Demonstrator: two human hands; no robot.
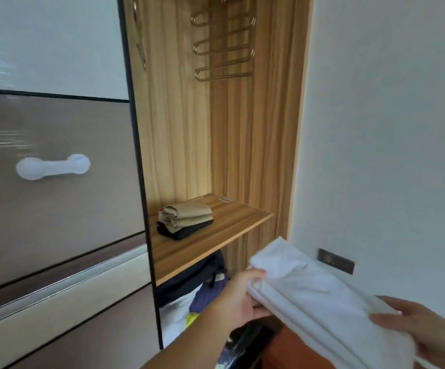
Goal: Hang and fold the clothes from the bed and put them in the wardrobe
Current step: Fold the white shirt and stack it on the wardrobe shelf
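White folded garment: one, held in front of the open wardrobe, below the shelf's front edge. Left hand grip pinches its near-left end; right hand grip clasps its right end. Wooden shelf: one stack of two folded garments at left, open room to the right. Gold hanger: one, multi-tier.
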